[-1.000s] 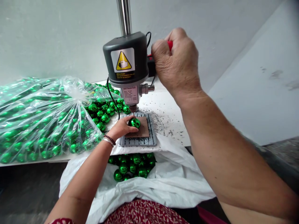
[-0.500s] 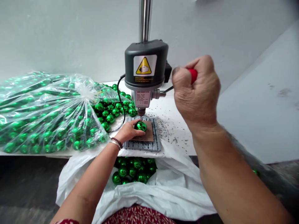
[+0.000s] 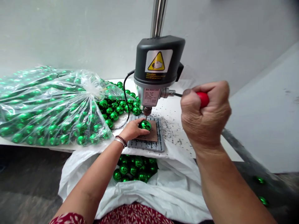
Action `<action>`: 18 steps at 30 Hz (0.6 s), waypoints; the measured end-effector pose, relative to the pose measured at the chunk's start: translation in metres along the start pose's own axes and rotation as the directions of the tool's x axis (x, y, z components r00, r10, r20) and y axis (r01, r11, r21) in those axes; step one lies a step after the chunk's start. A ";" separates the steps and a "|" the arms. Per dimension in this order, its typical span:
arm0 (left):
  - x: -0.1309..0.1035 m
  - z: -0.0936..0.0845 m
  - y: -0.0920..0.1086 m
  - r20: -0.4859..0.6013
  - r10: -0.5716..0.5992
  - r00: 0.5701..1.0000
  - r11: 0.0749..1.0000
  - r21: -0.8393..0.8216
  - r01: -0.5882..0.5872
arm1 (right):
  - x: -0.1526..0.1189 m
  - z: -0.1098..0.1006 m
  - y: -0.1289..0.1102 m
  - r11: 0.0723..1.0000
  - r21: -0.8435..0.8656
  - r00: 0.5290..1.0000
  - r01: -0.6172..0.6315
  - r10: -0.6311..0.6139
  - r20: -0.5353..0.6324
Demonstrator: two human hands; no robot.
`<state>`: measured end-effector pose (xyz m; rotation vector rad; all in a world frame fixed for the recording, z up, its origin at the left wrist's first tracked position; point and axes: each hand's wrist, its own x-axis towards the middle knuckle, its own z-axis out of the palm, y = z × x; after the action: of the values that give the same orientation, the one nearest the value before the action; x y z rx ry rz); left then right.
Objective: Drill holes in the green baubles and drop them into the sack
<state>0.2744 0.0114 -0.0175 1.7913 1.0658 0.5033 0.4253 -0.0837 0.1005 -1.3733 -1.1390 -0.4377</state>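
Note:
My left hand [image 3: 135, 129] grips a shiny green ball [image 3: 146, 125] from its left side, thumb in front and fingers behind. The ball rests on a brown board [image 3: 153, 135] over the grey slotted base [image 3: 160, 146] of a bench drill [image 3: 158, 62]. Right above the ball is the drill's chuck [image 3: 147, 111], its thin bit reaching down to the ball's top; whether it has entered cannot be made out. Wrapped round the red knob [image 3: 202, 99] of the drill's feed lever [image 3: 178, 94] is my right hand [image 3: 205, 113], closed.
A clear plastic bag [image 3: 56, 109] full of green balls lies on the white table [image 3: 174, 107] at left, with loose balls [image 3: 114, 116] beside it. Dark shavings litter the table. A white sack [image 3: 173, 193] holding more balls hangs at the front edge. Two balls lie on the floor at right.
My right hand has swung the lever's red knob downward. The left hand still holds the ball under the bit. The whole view has shifted and tilted slightly.

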 end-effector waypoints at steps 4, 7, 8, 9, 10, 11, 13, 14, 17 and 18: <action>-0.001 0.000 0.000 0.000 -0.002 1.000 1.000 0.028 0.002 | -0.007 0.000 0.001 1.000 -0.020 1.000 -0.014 0.014 -0.016; 0.000 0.000 -0.001 -0.010 0.002 1.000 0.999 0.045 -0.001 | -0.011 0.001 0.000 0.999 -0.020 0.999 -0.026 0.026 -0.022; 0.000 0.000 -0.002 -0.012 0.003 1.000 0.999 0.046 -0.003 | -0.013 0.001 0.001 0.999 -0.023 0.999 -0.024 0.024 -0.023; 0.000 0.000 -0.002 -0.013 0.004 1.000 0.999 0.046 -0.003 | -0.015 0.001 0.002 0.999 -0.027 0.999 -0.020 0.019 -0.025; -0.001 0.001 -0.002 -0.016 0.003 1.000 0.999 0.046 -0.003 | -0.018 0.001 0.003 0.999 -0.032 0.999 -0.014 0.013 -0.029; -0.001 0.001 -0.002 -0.018 0.003 1.000 0.999 0.049 -0.002 | -0.020 0.002 0.005 0.999 -0.036 0.999 -0.007 0.006 -0.036; -0.003 0.000 -0.001 -0.022 0.012 1.000 0.998 0.060 -0.011 | -0.026 0.003 0.008 0.999 -0.032 0.999 0.006 -0.007 -0.046; -0.004 0.000 0.000 -0.021 0.019 1.000 0.998 0.066 -0.018 | -0.029 0.004 0.009 1.000 -0.028 0.999 0.010 -0.011 -0.050; -0.006 -0.001 0.003 -0.024 0.029 0.999 0.997 0.074 -0.027 | -0.035 0.007 0.012 1.000 -0.013 0.997 0.010 -0.010 -0.071; -0.007 -0.001 0.004 -0.030 0.029 0.999 0.997 0.077 -0.027 | -0.037 0.008 0.013 1.000 -0.006 0.996 0.011 -0.011 -0.087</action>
<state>0.2719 0.0055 -0.0128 1.8729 1.0954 0.5153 0.4165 -0.0868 0.0621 -1.3404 -1.0753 -0.5041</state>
